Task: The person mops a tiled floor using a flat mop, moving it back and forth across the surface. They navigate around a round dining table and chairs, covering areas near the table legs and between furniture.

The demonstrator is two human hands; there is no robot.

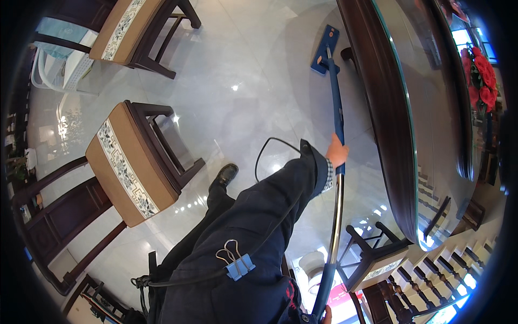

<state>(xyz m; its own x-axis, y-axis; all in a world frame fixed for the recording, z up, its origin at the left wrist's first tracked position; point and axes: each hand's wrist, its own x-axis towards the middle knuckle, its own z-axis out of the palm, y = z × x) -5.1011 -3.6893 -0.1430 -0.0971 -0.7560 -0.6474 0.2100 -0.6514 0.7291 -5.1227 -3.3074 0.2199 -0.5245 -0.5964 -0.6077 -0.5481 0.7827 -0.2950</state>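
Note:
A flat mop with a blue rectangular head [326, 49] rests on the pale tiled floor, far off beside the dark wooden table. Its blue and silver pole [338, 210] runs back toward me. Partway down the pole, my left hand [338, 152] is wrapped round a blue section, with the dark sleeve stretched forward. At the lower edge, part of my right hand [327, 314] shows against the pole's blue upper grip [324, 289], its fingers closed round it; the rest is cut off. A blue binder clip [240, 267] holds a black cable on my dark clothing.
Along the right stands a long dark table [386, 108] with a glass top and red flowers [484, 81]. Two cushioned wooden chairs stand left, one nearer [102, 156], one farther [132, 27]. Another chair [377, 264] stands lower right, near a railing [442, 278]. A shoe [227, 174] shows on the floor.

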